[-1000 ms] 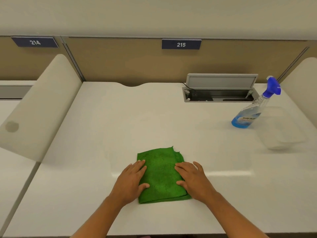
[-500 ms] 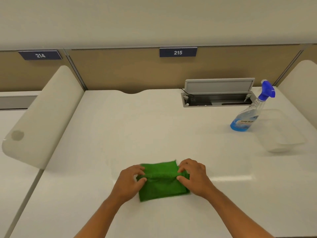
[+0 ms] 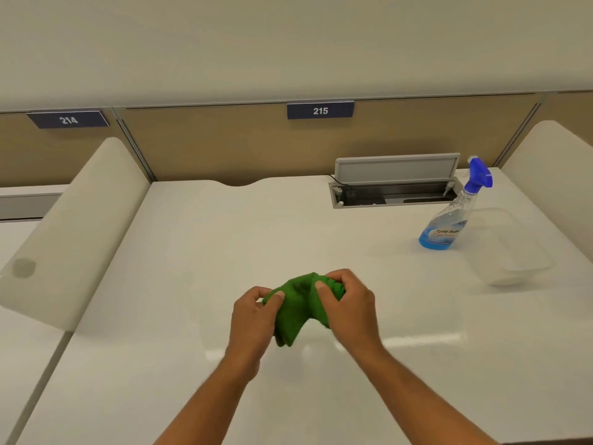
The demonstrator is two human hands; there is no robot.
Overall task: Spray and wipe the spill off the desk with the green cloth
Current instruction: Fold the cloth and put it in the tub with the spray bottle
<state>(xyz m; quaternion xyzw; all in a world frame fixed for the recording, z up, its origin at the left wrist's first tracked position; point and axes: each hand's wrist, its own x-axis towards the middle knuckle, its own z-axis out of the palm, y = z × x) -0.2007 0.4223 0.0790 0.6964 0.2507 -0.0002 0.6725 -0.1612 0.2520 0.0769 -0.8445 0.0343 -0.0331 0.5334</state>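
The green cloth (image 3: pixel 293 308) is bunched up and lifted off the white desk (image 3: pixel 224 245), hanging between both hands at the desk's front centre. My left hand (image 3: pixel 253 319) pinches its left edge and my right hand (image 3: pixel 348 305) grips its right side. A clear spray bottle (image 3: pixel 449 224) with blue liquid and a blue trigger head stands at the back right, well away from both hands. I cannot make out any spill on the glossy desk surface.
A clear plastic container (image 3: pixel 510 248) sits right of the bottle. An open grey cable hatch (image 3: pixel 394 184) is set into the desk's back edge. Curved white dividers stand at the left (image 3: pixel 73 226) and right (image 3: pixel 552 168).
The cloth lay flat under both palms, then was folded over, and is now gathered up and raised off the desk in both hands. The camera view has tilted upward.
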